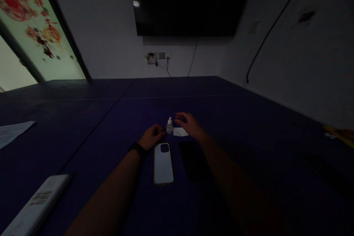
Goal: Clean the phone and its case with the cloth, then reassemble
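A small clear dropper bottle (pixel 169 128) with a white dropper top stands upright between my hands. Just left of it, my left hand (pixel 151 136) rests with loosely curled fingers and a dark band at the wrist; I see nothing held in it. To the bottle's right, my right hand (pixel 189 123) has its thumb and fingers apart and empty, over a small white piece of paper (pixel 179 132) that it partly covers. Below my left hand lies a pale phone case (pixel 163 166) with a camera cutout. A dark, flat, phone-like slab (pixel 192 160) lies beside it, partly under my right forearm.
The dark blue table (pixel 91 118) runs to the wall. A white box (pixel 41 202) sits at the lower left, with printed paper (pixel 15 132) beyond. A yellow object (pixel 339 135) is at the right edge. A large screen (pixel 188 3) hangs above wall sockets (pixel 159 56).
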The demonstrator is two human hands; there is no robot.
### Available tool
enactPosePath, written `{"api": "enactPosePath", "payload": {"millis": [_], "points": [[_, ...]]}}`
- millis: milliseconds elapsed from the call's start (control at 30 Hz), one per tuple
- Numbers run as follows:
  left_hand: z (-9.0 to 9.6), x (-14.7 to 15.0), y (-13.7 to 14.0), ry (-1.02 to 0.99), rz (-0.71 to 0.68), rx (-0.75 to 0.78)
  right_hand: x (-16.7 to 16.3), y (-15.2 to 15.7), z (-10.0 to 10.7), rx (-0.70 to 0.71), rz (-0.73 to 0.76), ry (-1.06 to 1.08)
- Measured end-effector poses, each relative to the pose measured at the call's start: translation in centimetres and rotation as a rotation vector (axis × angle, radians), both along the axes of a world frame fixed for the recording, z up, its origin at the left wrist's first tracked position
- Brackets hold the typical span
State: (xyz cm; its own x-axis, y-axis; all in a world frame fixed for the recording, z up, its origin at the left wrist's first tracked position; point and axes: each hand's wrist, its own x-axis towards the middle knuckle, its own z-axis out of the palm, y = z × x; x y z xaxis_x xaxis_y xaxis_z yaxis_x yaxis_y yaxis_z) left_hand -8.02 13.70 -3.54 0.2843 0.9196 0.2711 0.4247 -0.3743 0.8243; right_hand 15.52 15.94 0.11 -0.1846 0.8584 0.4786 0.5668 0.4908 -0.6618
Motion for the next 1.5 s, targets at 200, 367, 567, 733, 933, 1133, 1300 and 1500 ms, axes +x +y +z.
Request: {"api": "enactPosePath", "payload": {"millis": [200, 367, 567, 733, 933, 1133, 1300, 1500], "points": [[0.3, 1.0, 0.9, 0.054, 0.065, 0.047, -2.6, 0.6, 0.6, 0.000, 0.102, 0.044], [0.6, 1.5, 0.9, 0.101, 0.015, 0.055, -3.6, 0.9, 0.3, -0.048, 0.123, 0.098], [1.0, 1.5, 0.6, 0.121, 0.021, 0.079, -4.3, 1.0, -0.1, -0.087, 0.142, 0.178], [1.2, 1.4, 0.4, 0.114, 0.044, 0.075, -4.0, 1.1, 0.5, -0.060, 0.125, 0.272], [0.7, 1.2, 0.8, 0.095, 0.062, 0.053, -0.9, 1.4, 3.8, 0.041, 0.061, 0.355], [0.5, 1.2, 0.9, 0.081, 0.067, 0.044, 3.1, 0.1, 6.1, -0.014, 0.086, 0.233], [0.5, 1.2, 0.9, 0.078, 0.083, 0.026, 3.9, -0.5, 5.8, -0.075, 0.105, 0.133], [0.5, 1.2, 0.9, 0.066, 0.069, 0.035, 3.0, 0.3, 4.2, -0.089, 0.068, 0.112]]}}
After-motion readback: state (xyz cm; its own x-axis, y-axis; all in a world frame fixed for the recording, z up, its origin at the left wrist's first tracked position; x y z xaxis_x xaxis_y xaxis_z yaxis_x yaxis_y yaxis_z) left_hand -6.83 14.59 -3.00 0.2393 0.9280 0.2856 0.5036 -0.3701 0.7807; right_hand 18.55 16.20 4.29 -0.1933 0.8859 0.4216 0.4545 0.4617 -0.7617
